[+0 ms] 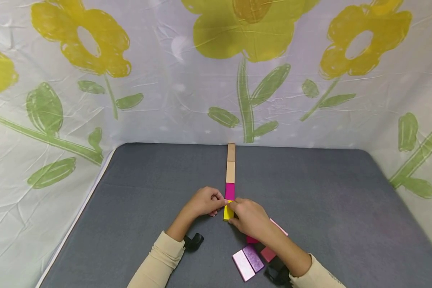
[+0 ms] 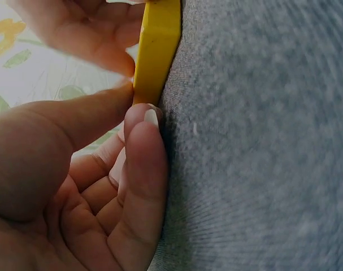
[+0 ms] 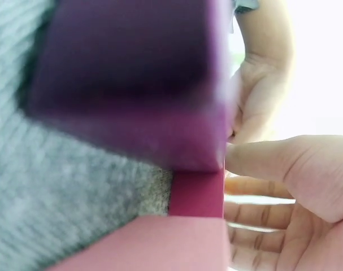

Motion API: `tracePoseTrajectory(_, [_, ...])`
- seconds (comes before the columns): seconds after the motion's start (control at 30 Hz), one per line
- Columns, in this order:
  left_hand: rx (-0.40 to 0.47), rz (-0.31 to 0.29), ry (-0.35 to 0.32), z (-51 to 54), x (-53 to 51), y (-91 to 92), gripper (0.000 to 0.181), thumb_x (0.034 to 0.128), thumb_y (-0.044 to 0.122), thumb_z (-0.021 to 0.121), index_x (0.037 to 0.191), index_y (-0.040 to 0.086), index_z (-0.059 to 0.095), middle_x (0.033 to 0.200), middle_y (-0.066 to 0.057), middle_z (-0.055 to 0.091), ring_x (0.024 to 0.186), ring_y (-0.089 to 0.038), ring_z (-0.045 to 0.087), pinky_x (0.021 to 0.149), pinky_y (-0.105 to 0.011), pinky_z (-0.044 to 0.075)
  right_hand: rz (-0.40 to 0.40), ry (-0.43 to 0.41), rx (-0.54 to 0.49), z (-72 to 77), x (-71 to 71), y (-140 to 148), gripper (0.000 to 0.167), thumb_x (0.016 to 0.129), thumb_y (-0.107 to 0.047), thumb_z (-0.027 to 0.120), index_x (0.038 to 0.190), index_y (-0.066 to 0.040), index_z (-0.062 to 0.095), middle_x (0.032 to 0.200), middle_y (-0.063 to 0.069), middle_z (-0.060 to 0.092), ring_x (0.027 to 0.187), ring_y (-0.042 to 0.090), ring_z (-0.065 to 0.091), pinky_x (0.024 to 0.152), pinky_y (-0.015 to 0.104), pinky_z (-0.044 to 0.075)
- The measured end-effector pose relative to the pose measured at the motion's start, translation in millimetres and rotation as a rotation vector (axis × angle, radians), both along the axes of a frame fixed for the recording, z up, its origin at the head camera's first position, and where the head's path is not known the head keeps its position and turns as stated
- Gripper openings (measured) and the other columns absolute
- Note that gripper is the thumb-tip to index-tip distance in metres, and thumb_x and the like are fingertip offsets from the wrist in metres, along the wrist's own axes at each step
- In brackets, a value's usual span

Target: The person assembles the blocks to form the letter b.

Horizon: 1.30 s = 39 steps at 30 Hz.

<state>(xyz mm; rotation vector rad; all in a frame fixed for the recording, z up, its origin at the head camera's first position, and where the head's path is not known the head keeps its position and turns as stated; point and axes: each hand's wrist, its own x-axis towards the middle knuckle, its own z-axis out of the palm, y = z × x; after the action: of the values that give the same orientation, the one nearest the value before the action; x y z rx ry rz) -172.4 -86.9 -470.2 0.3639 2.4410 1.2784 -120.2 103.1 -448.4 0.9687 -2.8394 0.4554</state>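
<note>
In the head view a yellow block (image 1: 227,215) lies at the near end of a straight row on the grey table, against a magenta block (image 1: 230,190). My left hand (image 1: 205,201) is at its left side, thumb and forefinger pinching its edge near the join. From the right, my right hand (image 1: 251,217) holds the same block with thumb and forefinger. The left wrist view shows the yellow block (image 2: 159,48) on its side in the picture, fingertips of both hands against it. Blocks in the foreground hide the right fingertips' contact in the right wrist view.
Two wood-coloured blocks, one tan (image 1: 230,172) and one browner (image 1: 231,152), continue the row to the table's far edge. Near my right forearm lie a pale pink block (image 1: 243,265), a purple block (image 1: 253,258), a rose block (image 1: 268,254) and others partly covered. Flowered cloth surrounds the table.
</note>
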Motion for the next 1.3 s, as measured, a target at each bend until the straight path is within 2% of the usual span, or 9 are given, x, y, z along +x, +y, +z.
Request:
tracePoseTrajectory(0.13, [-0.023,-0.001,0.007,-1.1,-0.7,1.0,0.024,0.0936,0.024,0.073,0.079,0.007,0.065,0.056,0.001,0.058,0.045,-0.010,0.056,0.047,-0.027,0.050,-0.033,0.006,0.006,-1.5,-0.9,0.9,0.036,0.077,-0.024,0.089,0.101,-0.005,0.070,0.090,0.005,0.062,0.077,0.021,0.059,0.069,0.037,0.052])
tracePoseTrajectory(0.33, [-0.032,-0.005,0.018,-1.9,-0.4,1.1,0.024,0.0938,0.025,0.073,0.079,0.008,0.065,0.056,0.001,0.058,0.046,-0.011,0.056,0.047,-0.027,0.050,-0.037,-0.015,-0.003,-1.4,-1.4,1.7,0.041,0.077,-0.025,0.088,0.107,-0.003,0.070,0.109,0.014,0.066,0.092,0.030,0.064,0.081,0.043,0.055])
tracePoseTrajectory(1.1, [-0.066,0.019,0.058,2.5,4.1,4.5,0.020,0.0943,0.022,0.069,0.080,0.010,0.063,0.055,0.002,0.056,0.044,-0.010,0.054,0.044,-0.024,0.041,-0.018,0.002,-0.015,-2.7,-3.9,3.8,0.042,0.078,-0.026,0.088,0.108,-0.003,0.070,0.106,0.012,0.067,0.086,0.027,0.063,0.077,0.042,0.055])
tracePoseTrajectory(1.3, [-0.062,0.015,0.066,1.7,2.8,2.9,0.020,0.0939,0.022,0.069,0.080,0.009,0.063,0.055,0.002,0.056,0.044,-0.010,0.054,0.044,-0.025,0.042,-0.014,-0.044,0.011,4.2,-1.8,5.8,0.044,0.080,-0.030,0.086,0.111,-0.003,0.069,0.108,0.012,0.067,0.090,0.027,0.064,0.079,0.042,0.055])
